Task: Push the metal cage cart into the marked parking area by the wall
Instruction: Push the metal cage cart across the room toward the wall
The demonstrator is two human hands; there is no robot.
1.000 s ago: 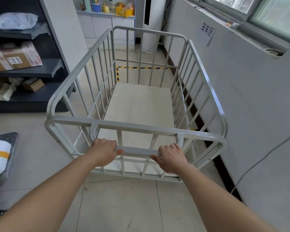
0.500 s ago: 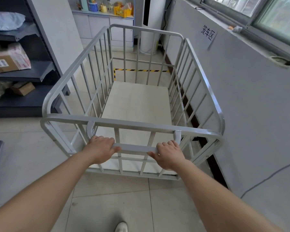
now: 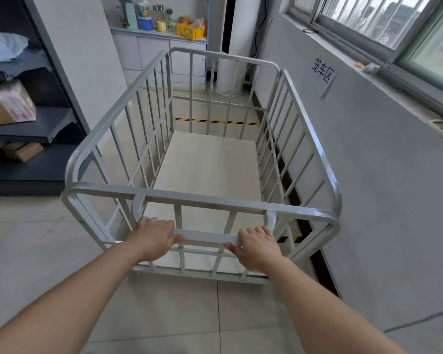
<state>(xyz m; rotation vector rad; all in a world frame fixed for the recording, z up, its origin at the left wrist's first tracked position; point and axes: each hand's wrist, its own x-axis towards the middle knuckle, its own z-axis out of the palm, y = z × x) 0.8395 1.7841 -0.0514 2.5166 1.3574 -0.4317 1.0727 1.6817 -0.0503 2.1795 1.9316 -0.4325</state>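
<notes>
Your left hand [image 3: 155, 237] and right hand [image 3: 256, 247] are both clenched over the flat horizontal push bar [image 3: 206, 237] on the near end of the pale grey metal cage cart [image 3: 310, 139], thumbs tucked beneath it. The cart is empty — only its cream deck board [image 3: 210, 164] shows inside the bars.

The cart stands on the tiled floor [image 3: 164, 312] with its right side just beside the grey wall [image 3: 394, 200], running roughly parallel to it. A strip of yellow-and-black hazard tape [image 3: 215, 121] crosses the floor beyond the cart's far end, seen through the bars, and another short piece [image 3: 290, 238] shows under the near right corner by the dark skirting. A paper sign with black characters [image 3: 323, 72] is stuck on the wall above.

By my reading you are most of the way there: the cart's body sits between the two tape marks. What is left is a short, straight nudge forward until the near end clears the near tape — whether the front wheels have reached the far line I cannot tell.
</notes>
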